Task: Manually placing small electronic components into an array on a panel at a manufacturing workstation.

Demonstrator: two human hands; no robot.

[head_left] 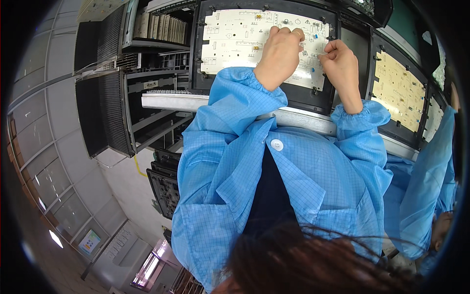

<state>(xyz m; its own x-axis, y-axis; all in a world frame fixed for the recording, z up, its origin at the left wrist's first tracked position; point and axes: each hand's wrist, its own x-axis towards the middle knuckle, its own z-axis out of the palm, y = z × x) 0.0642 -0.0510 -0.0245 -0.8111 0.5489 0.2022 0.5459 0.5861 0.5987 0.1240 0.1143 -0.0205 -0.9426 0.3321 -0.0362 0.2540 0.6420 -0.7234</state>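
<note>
A white circuit board (226,34) with printed marks lies in a black carrier frame (196,81) before me. Small yellow parts (256,48) and blue parts (313,70) stand on it. My left hand (280,55) rests over the middle of the board, its fingers curled down and closed; the fingertips and anything in them are hidden. At the board's right edge, my right hand (341,67) is closed with thumb and forefinger pinched together. Whatever small thing that pinch may hold cannot be made out.
To the right, another carrier holds a second board (397,93). A co-worker's blue sleeve (426,183) reaches in at the far right. A pale rail (171,100) runs along the near edge. Black ribbed racks (100,110) and a rack of upright boards (159,27) stand left.
</note>
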